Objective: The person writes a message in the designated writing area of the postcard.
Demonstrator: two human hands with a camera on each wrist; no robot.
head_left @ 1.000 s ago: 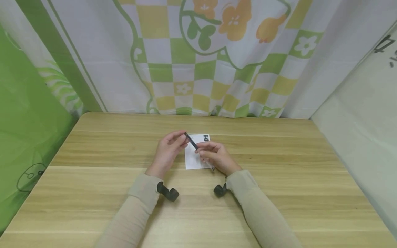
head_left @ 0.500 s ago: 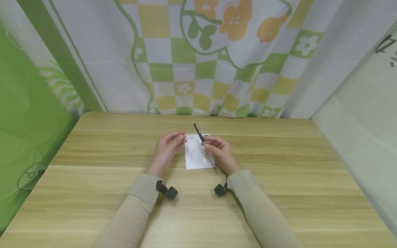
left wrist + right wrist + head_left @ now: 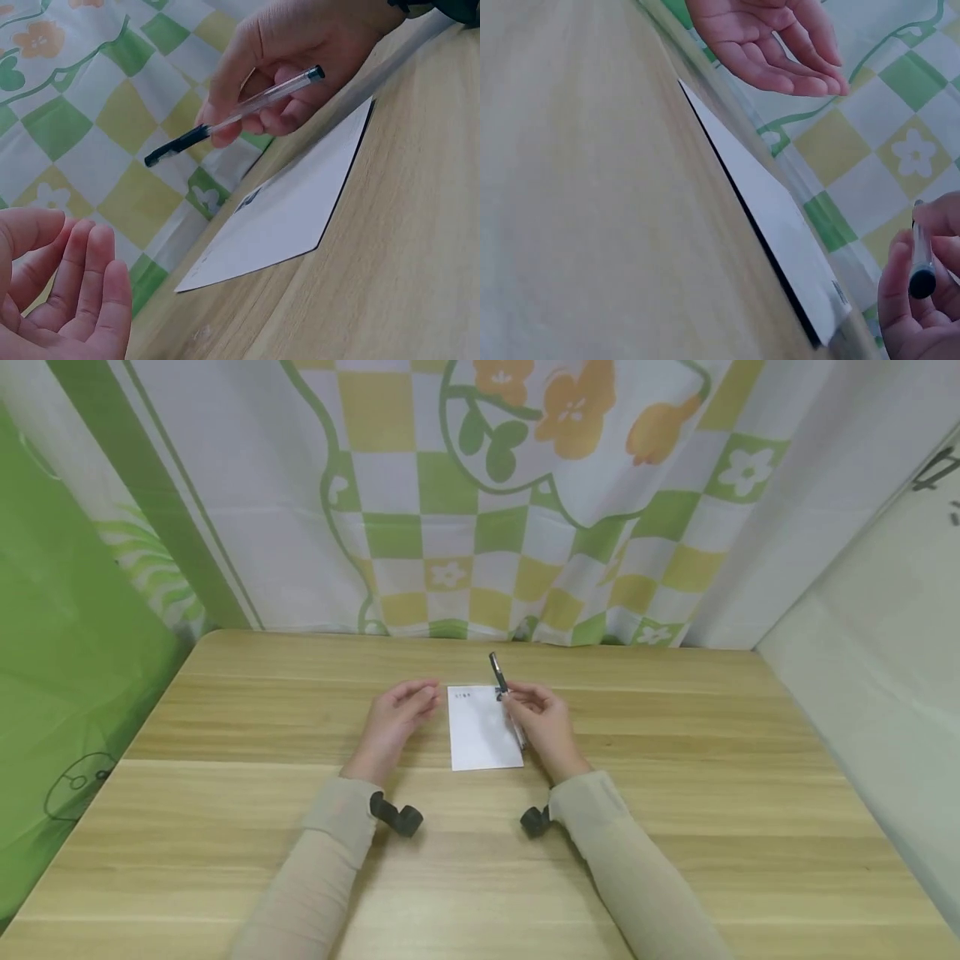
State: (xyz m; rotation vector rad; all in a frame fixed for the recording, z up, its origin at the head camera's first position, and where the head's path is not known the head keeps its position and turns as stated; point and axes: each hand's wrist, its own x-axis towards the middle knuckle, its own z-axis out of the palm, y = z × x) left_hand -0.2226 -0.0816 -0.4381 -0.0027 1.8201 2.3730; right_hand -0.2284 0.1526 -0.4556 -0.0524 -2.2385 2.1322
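Note:
A slim pen (image 3: pixel 498 672) with a clear barrel and dark ends is pinched between the thumb and fingers of my right hand (image 3: pixel 543 720). It tilts above the right side of a white card or pad (image 3: pixel 480 739) that lies flat on the table. In the left wrist view, the clear barrel of the pen (image 3: pixel 277 94) points back toward the wrist. My left hand (image 3: pixel 396 720) hovers left of the white card, fingers loosely bent, holding nothing. The left wrist view shows those fingers (image 3: pixel 101 277) apart from the pen. Small dark print marks the card's top edge.
The wooden table (image 3: pixel 225 827) spreads around both arms. A checked, flowered curtain (image 3: pixel 450 535) hangs behind its far edge. Green cloth (image 3: pixel 67 610) stands at the left, and a pale sheet (image 3: pixel 862 585) at the right. Black cameras sit on both wrists.
One second ago both hands were on the pen. My left hand has since let go and drawn slightly left. The right hand has carried the pen a little right and up, uncovering more card.

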